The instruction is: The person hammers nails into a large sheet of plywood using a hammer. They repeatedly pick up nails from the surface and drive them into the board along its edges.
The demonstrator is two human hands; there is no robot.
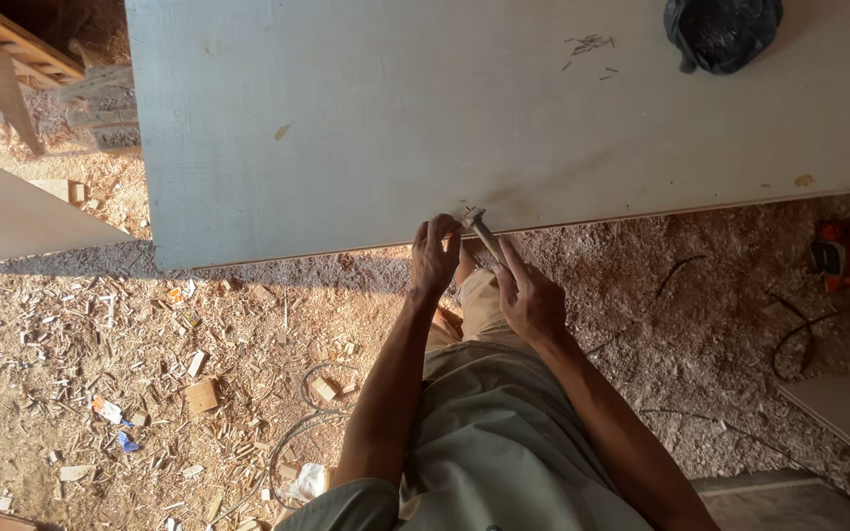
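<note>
Both hands meet at the near edge of the pale board [366, 128]: the right hand [531, 300] wraps a small hammer [482, 232], the left hand [435, 254] pinches closed just beside its head. Bare board spreads toward twelve o'clock; a black bag [722, 31] lies at one o'clock.

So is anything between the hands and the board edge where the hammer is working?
Nothing visible. The right hand holds the hammer with its head at the board edge, and the left hand has its fingers right at that same spot.
</note>
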